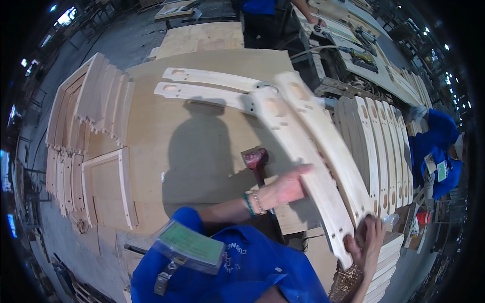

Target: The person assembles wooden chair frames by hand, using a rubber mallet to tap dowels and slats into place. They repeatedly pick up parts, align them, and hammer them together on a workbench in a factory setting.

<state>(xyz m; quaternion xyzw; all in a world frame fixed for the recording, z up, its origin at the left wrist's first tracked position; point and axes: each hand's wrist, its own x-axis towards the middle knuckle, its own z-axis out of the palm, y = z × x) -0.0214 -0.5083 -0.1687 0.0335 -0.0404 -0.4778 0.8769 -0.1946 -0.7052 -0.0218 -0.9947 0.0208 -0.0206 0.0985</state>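
Note:
Two long curved pale wooden pieces with slots and holes, the nearer piece [303, 151] and the farther piece [328, 136], are held side by side above the plywood table [202, 121]. My left hand [285, 188], with bracelets at the wrist, grips the edge of the nearer piece about midway along. At the lower right, my right hand [366, 242] clasps the near ends of the pieces. Their far ends reach out over the table toward the upper left.
A red mallet [255, 159] lies on the table under the pieces. A row of curved parts [384, 151] stands on edge at the right. Wooden frames [101, 101] and a flat frame [108, 187] lie at the left. Workers in blue are at the right [437, 141] and top [260, 7].

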